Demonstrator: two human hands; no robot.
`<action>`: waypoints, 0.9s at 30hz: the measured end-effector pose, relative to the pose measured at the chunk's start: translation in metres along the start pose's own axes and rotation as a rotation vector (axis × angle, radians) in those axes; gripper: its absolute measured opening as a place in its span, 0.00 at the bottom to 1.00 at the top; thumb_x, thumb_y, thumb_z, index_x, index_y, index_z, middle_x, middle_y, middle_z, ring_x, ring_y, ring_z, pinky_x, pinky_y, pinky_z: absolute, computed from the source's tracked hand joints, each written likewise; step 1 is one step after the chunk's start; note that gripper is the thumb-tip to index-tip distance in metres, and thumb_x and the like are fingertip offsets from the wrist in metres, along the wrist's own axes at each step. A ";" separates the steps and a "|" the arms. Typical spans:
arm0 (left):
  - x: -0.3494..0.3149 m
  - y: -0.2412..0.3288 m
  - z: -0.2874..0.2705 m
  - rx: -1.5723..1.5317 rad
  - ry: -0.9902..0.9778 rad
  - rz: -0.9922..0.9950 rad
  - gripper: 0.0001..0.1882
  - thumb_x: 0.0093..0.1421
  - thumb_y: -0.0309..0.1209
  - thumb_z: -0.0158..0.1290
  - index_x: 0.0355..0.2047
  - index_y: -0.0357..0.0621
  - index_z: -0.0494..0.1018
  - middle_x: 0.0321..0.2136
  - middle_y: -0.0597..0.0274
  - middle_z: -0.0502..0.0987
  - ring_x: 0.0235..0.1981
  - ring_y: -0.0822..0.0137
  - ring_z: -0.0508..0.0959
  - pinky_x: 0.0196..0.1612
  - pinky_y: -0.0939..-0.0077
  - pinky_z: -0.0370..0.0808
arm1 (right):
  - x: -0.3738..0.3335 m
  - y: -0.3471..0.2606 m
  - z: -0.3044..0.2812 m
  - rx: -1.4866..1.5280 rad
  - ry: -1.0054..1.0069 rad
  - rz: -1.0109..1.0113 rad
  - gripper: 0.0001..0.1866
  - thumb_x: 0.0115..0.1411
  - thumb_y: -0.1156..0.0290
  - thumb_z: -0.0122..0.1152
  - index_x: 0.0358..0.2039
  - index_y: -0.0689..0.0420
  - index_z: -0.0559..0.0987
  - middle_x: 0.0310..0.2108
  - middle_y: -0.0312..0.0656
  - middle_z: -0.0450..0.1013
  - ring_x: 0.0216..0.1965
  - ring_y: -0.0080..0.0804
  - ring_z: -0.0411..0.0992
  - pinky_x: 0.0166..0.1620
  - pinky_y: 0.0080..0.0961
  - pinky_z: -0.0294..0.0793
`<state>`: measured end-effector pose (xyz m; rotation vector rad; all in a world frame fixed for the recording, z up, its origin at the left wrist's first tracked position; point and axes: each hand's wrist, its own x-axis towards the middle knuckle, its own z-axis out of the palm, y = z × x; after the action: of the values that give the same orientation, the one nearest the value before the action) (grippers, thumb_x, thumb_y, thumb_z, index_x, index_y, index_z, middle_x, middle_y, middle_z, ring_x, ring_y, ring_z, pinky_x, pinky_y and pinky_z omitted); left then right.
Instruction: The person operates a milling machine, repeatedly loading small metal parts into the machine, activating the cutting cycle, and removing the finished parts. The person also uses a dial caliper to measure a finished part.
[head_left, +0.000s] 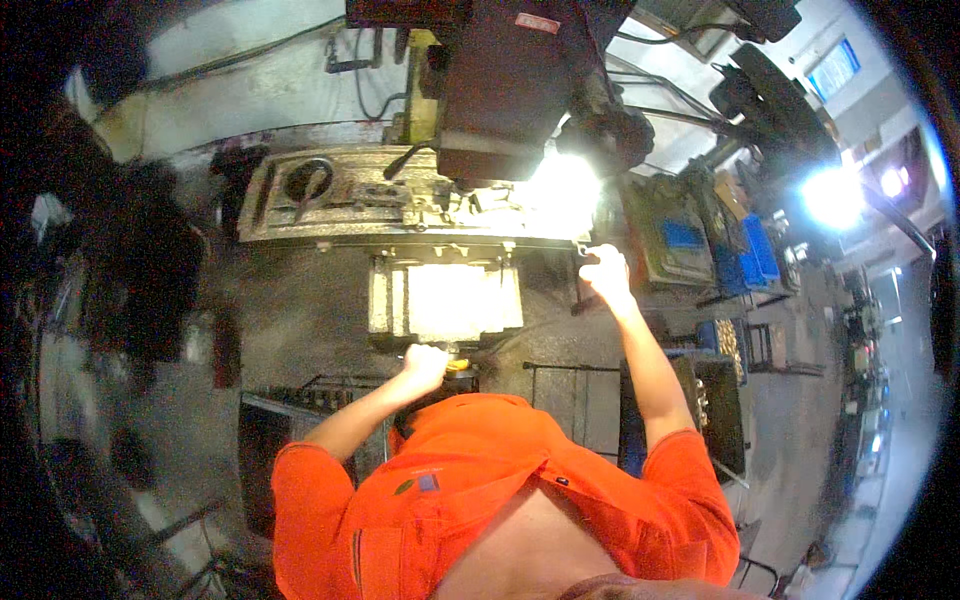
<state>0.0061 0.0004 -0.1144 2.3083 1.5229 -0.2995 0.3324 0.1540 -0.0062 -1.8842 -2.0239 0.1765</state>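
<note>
A milling machine stands before me, its dark head (505, 90) above a long metal table (345, 215). My left hand (426, 367) is closed on a handle at the machine's front, below the brightly lit ribbed cover (390, 300). The fingers mostly hide that handle; a small yellow part (458, 365) shows beside them. Out at the table's right end, my right hand (607, 276) is closed round a crank handle (586, 252), only part of which shows. Clamping parts (460, 208) sit on the table under the head, partly lost in glare.
A lit work lamp (832, 197) glares at the right. Beyond the table's right end are blue bins (757, 248) and a crate of small parts (730, 345). A dark tray on a stand (715, 410) is by my right arm. A round dark object (308, 180) lies on the table's left.
</note>
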 end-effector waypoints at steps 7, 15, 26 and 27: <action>0.012 -0.021 0.047 -0.116 -0.145 -0.180 0.13 0.49 0.41 0.54 0.27 0.45 0.77 0.26 0.56 0.78 0.31 0.57 0.78 0.33 0.63 0.73 | 0.072 0.021 0.065 -0.144 -0.268 -0.074 0.14 0.38 0.57 0.58 0.22 0.53 0.81 0.26 0.48 0.75 0.28 0.42 0.74 0.35 0.31 0.74; -0.034 -0.033 0.010 -0.368 0.190 -0.218 0.17 0.52 0.42 0.52 0.39 0.48 0.73 0.32 0.52 0.76 0.37 0.52 0.75 0.39 0.58 0.71 | 0.126 0.085 0.129 0.290 -0.062 -0.260 0.15 0.48 0.60 0.53 0.19 0.58 0.79 0.18 0.48 0.73 0.21 0.40 0.72 0.27 0.33 0.70; -0.084 -0.069 -0.030 -0.392 0.097 -0.392 0.19 0.54 0.39 0.51 0.42 0.42 0.71 0.35 0.51 0.76 0.39 0.53 0.75 0.42 0.59 0.71 | 0.026 -0.044 0.028 0.592 -0.225 -0.270 0.08 0.42 0.73 0.59 0.13 0.59 0.69 0.12 0.35 0.63 0.16 0.24 0.63 0.19 0.24 0.63; -0.076 -0.069 -0.032 -0.389 0.095 -0.368 0.19 0.53 0.40 0.52 0.42 0.44 0.71 0.35 0.50 0.76 0.39 0.53 0.75 0.43 0.59 0.71 | 0.025 -0.055 0.017 0.526 -0.231 -0.285 0.09 0.42 0.72 0.58 0.12 0.59 0.69 0.11 0.36 0.64 0.15 0.26 0.63 0.19 0.25 0.64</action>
<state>-0.0878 -0.0260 -0.0696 1.7627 1.8618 0.0199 0.2742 0.1763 0.0010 -1.2873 -2.0963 0.7931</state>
